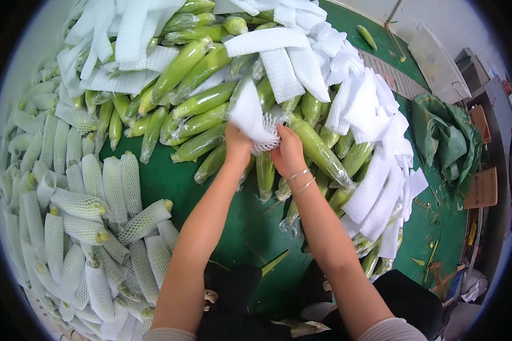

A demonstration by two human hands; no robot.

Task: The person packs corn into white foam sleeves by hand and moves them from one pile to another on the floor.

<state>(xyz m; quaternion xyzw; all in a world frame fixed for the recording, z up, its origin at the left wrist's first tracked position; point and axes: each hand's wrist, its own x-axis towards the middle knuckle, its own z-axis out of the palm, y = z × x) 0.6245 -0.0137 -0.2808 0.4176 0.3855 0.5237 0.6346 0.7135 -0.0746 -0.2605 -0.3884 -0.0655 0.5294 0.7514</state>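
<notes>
A white foam net sleeve (265,132) is stretched between my two hands, its mesh spread wide at the near end and its upper part blurred. My left hand (239,142) grips the sleeve's left side. On the other side, my right hand (289,152) pinches the mesh edge, with two thin bracelets on the wrist. Just beyond and around both hands lies a heap of green corn ears in clear film, one wrapped corn ear (318,149) lying right beside my right hand. Whether anything is inside the sleeve, I cannot tell.
Sleeved corn ears (115,190) are piled at the left. Loose white foam sleeves (375,187) cover the heap's right side, with more foam sleeves (128,34) at the far left. On the green floor (159,187), right, lie a green sack (444,136) and a white plastic bin (435,62).
</notes>
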